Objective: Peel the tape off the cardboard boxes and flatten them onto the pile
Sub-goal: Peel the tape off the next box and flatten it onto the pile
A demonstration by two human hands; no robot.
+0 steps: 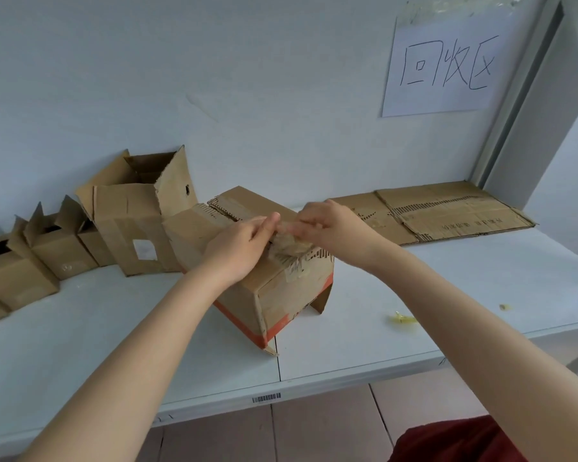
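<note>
The box (281, 295) being worked on sits mid-tabletop (347, 348), propped a bit crooked on its loose bottom flaps, not far from the front edge. Both hands meet on top of it. The right hand (327, 228) has its fingers curled round a crumpled wad of tape (289, 246). The left hand (244, 241) lies on the top panel with its fingers reaching into the same wad, though it's hard to tell if it's pinching or just holding the box down.

Biggest risk imo: the paper skin is already torn down to the ridges right by the tape, so a hard yank probably rips more cardboard or snaps the tape, leaving stuck bits. If the left hand eases off, the box could skid or tip on those flaps. The sticky wad may also cling to fingers. The flattened pile (447, 215) is well off to the right, by the wall.
</note>
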